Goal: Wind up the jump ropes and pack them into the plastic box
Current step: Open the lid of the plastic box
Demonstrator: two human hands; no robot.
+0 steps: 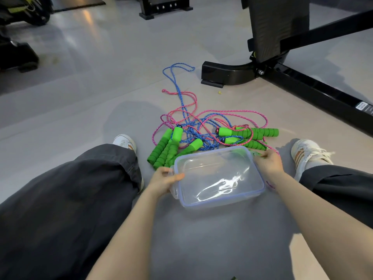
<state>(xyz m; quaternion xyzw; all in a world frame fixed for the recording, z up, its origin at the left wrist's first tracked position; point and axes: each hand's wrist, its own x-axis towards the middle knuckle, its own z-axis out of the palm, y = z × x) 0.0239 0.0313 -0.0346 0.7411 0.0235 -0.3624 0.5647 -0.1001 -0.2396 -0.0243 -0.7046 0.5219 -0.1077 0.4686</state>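
Observation:
A clear plastic box (219,178) with its lid on sits on the grey floor between my legs. My left hand (162,181) grips the box's left edge, thumb on top of the lid. At the box's far right corner, the fingers of my right hand (266,161) curl over the rim. Behind the box lies a tangle of pink rope (238,113) and blue rope (177,85), stretching away across the floor. Several green foam handles lie there: one cluster at left (168,145), another at right (252,133).
My legs in dark trousers and white shoes (306,156) flank the box. The black frame of a gym machine (232,73) stands beyond the ropes at right. More dark equipment (18,57) stands at far left.

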